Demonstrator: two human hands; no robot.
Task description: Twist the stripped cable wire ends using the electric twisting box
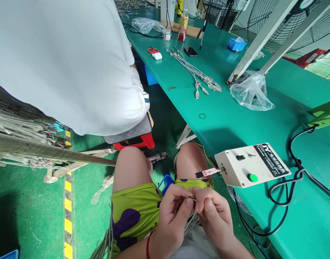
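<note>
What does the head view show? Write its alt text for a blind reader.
The left hand and right hand pinch a small thin piece over patterned shorts, beside a green table with a pale box and grey cables.

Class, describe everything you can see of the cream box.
The cream box, apparently metal or plastic, sits tilted at the edge of the green table. Its face carries a black knob, small switch, green button and black-and-white label. A pinkish, black-ended piece projects sideways. Whether it is on is unclear.
</note>
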